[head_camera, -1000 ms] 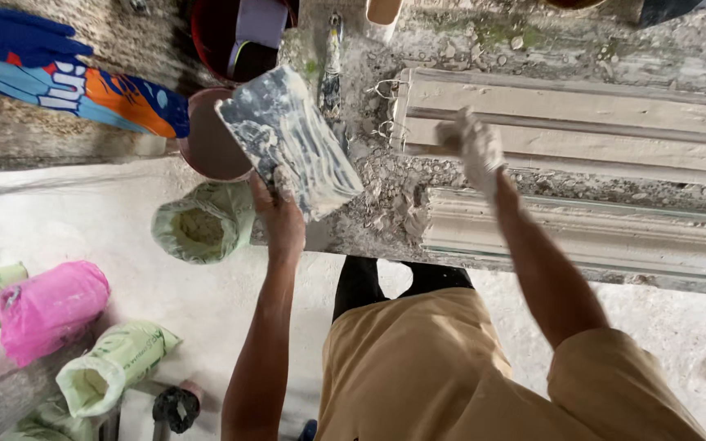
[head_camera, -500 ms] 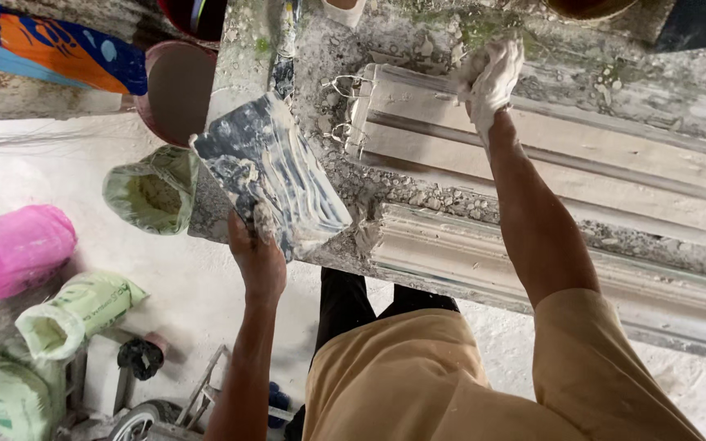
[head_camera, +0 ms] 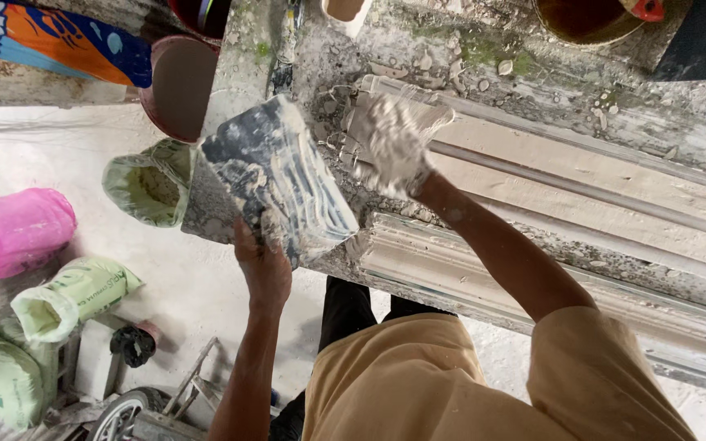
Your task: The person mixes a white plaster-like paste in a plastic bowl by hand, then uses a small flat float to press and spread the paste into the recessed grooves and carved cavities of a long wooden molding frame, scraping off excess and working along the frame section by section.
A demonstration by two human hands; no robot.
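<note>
On the crusted bench (head_camera: 533, 73), left hand (head_camera: 263, 265) grips board (head_camera: 279, 180), right hand (head_camera: 394, 147) clutches plaster

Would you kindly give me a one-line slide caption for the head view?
Left hand holds a plaster-smeared board while the plaster-coated right hand presses on a white moulding on a rough bench.

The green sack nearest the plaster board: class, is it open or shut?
Open: the green sack beside the left hand's board shows a gaping mouth with pale powder inside.

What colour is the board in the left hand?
The board is dark blue-grey, streaked with white plaster; the head view shows it.
</note>
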